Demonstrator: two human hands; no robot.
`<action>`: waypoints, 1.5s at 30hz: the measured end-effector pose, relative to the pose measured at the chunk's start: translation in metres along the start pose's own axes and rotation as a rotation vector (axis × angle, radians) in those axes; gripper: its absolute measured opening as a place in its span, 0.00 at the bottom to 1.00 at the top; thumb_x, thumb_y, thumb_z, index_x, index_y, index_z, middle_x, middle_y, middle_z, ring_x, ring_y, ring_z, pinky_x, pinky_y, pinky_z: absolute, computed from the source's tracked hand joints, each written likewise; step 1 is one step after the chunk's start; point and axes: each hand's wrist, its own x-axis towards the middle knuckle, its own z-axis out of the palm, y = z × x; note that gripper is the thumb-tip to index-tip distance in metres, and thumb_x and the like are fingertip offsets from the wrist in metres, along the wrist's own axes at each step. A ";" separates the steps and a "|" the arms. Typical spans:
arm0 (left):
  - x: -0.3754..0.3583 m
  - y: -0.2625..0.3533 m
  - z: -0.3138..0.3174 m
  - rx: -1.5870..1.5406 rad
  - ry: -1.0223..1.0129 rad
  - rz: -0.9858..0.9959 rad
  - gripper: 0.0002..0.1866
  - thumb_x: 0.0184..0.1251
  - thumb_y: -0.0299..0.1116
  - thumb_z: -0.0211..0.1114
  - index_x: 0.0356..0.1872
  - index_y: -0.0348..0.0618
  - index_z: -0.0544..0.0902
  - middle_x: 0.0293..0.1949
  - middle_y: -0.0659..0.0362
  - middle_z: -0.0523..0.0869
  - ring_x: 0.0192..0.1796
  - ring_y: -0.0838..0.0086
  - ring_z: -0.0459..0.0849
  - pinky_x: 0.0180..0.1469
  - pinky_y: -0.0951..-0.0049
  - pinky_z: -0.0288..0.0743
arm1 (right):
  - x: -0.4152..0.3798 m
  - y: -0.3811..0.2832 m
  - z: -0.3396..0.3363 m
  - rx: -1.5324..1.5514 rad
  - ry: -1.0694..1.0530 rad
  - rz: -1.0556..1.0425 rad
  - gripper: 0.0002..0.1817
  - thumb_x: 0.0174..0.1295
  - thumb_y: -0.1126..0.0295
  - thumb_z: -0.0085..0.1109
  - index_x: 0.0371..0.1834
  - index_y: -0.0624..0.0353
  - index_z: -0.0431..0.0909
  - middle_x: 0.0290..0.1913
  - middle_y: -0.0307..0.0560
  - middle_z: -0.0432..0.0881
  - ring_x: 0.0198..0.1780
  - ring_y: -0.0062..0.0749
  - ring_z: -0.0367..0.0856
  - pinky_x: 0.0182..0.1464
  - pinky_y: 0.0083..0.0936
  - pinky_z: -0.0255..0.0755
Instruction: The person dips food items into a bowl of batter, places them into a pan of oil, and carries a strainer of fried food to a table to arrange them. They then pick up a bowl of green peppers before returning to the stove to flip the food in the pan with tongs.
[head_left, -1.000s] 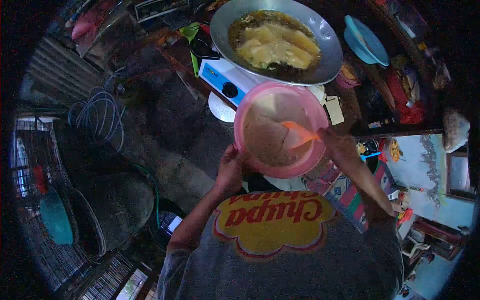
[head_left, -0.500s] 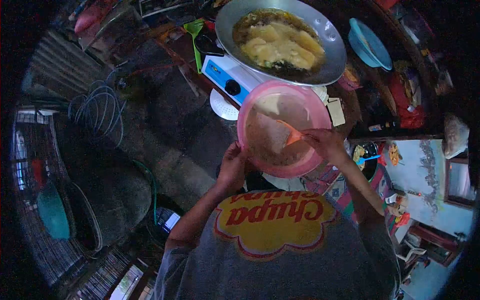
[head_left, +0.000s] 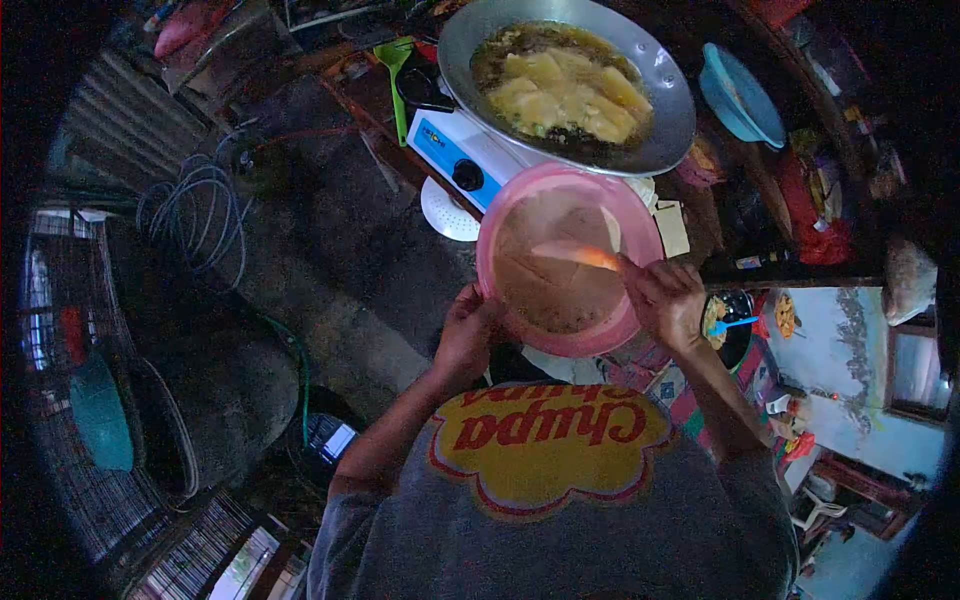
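The left hand (head_left: 468,330) was found closed on the rim of the pink bowl (head_left: 575,346), at its near left side. The right hand (head_left: 668,302), apart from the left, was clamped on the handle of an orange spoon (head_left: 594,257) at the bowl's right side. The spoon's blurred head lay across the brown batter (head_left: 560,297); whether it touched the surface could not be determined. The bowl was located in front of the person's shirt (head_left: 560,540), just on the near side of a wide pan (head_left: 672,100). In the pan, pale yellow pieces (head_left: 570,95) lay in oil. The pan stood above a white and blue stove (head_left: 437,148) with one black knob (head_left: 467,175). A green spatula (head_left: 401,105) lay to the stove's left, a perforated white disc (head_left: 448,208) showed beside its near edge, and a blue basin (head_left: 730,112) sat tilted in view right of the pan.
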 end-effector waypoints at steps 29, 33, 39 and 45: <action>0.004 -0.004 -0.003 -0.022 0.000 0.014 0.09 0.59 0.25 0.51 0.42 0.41 0.69 0.35 0.58 0.76 0.34 0.74 0.77 0.34 0.73 0.75 | 0.018 -0.012 0.035 0.330 -0.349 0.462 0.13 0.55 0.59 0.52 0.37 0.55 0.78 0.30 0.51 0.79 0.32 0.40 0.79 0.35 0.28 0.72; 0.005 -0.001 -0.003 0.016 0.005 0.002 0.10 0.60 0.27 0.50 0.43 0.41 0.68 0.35 0.59 0.76 0.34 0.75 0.77 0.34 0.73 0.75 | 0.011 0.005 0.037 0.615 -0.425 0.559 0.15 0.57 0.60 0.50 0.43 0.55 0.76 0.34 0.51 0.80 0.35 0.38 0.79 0.41 0.29 0.72; 0.001 0.004 -0.002 0.118 0.018 0.054 0.10 0.61 0.29 0.50 0.43 0.42 0.69 0.33 0.61 0.75 0.29 0.79 0.74 0.28 0.79 0.70 | -0.013 0.027 0.032 0.842 -0.451 0.611 0.15 0.56 0.65 0.54 0.41 0.64 0.76 0.33 0.44 0.79 0.36 0.25 0.75 0.40 0.21 0.69; -0.001 0.010 -0.005 0.186 0.034 -0.006 0.11 0.60 0.32 0.52 0.42 0.42 0.69 0.30 0.61 0.75 0.25 0.79 0.73 0.23 0.80 0.67 | 0.023 0.063 -0.029 0.973 -0.509 0.731 0.17 0.54 0.58 0.57 0.40 0.59 0.77 0.24 0.29 0.69 0.25 0.13 0.62 0.27 0.13 0.59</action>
